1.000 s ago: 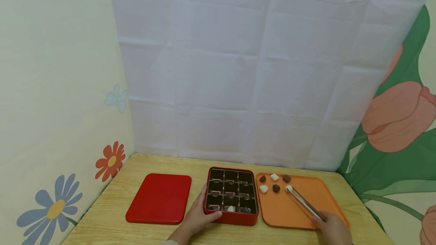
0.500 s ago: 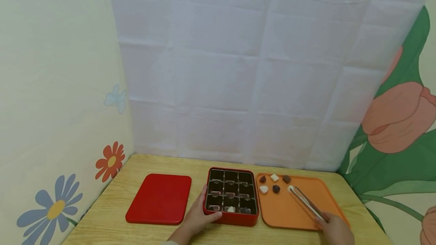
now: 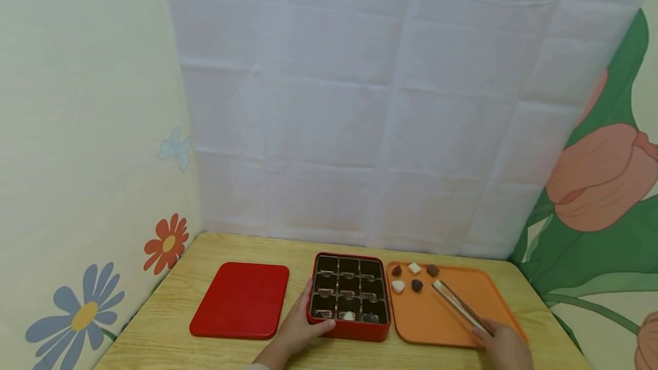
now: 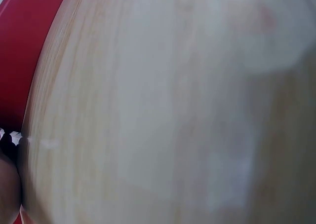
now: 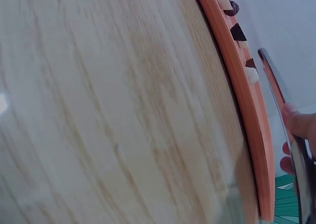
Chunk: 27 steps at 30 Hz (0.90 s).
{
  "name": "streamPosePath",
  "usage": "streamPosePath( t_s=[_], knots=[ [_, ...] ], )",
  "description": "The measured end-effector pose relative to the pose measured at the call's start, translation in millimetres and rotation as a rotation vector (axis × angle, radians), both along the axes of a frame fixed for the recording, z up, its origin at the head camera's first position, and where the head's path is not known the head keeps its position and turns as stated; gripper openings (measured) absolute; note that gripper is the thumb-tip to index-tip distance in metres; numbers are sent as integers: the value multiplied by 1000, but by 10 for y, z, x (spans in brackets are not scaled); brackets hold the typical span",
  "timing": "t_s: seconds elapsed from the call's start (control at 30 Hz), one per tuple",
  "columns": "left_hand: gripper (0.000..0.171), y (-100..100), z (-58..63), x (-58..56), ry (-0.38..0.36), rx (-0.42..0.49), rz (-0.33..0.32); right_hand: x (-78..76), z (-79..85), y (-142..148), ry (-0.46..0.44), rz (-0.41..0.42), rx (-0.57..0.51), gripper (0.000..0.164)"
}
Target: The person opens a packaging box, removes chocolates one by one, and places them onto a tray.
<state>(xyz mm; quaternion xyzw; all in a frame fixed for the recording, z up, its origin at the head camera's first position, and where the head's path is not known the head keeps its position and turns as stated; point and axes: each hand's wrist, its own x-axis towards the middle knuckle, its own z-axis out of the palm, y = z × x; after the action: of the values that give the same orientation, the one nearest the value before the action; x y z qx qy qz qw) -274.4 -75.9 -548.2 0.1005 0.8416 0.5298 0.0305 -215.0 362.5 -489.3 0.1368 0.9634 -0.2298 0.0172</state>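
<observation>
Right grip [image 3: 506, 345] holds shiny metal tongs [image 3: 470, 314]; left grip [image 3: 300, 329] holds glossy red rounded-square box [image 3: 360, 332]; wood-grained tabletop [image 3: 164, 313].

Box [image 3: 357, 332]: red; insert [image 3: 349, 283]: dark brown. Lid [image 3: 241, 300]: plain red. Tray [image 3: 434, 321]: orange. Tongs [image 3: 464, 308]: silver. Tabletop [image 3: 300, 253]: yellowish wood-grain. Right-hand wall [image 3: 601, 198]: coral-and-green floral.

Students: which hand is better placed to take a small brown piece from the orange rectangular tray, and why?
Probably the right hand: it holds silver metal tongs over the tray, near the brown pieces. The left hand holds the red square box.
</observation>
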Motion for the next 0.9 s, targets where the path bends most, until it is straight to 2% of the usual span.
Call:
streamPosePath(
  t_s=[0.13,0.23,0.4,0.57,0.9],
  knots=[
    [112,2,-3,-4,0,-3,1,-14,2,-65,29,39,8,81],
    [112,2,-6,-6,2,-3,2,-34,12,-130,53,85,6,80],
    [113,0,-2,0,1,-14,9,-74,86,-295,106,171,6,68],
    [113,2,9,7,-5,-18,15,-92,180,-466,105,196,27,72],
    [113,3,-5,14,5,-16,12,-97,359,-846,104,247,3,59]
  ],
)
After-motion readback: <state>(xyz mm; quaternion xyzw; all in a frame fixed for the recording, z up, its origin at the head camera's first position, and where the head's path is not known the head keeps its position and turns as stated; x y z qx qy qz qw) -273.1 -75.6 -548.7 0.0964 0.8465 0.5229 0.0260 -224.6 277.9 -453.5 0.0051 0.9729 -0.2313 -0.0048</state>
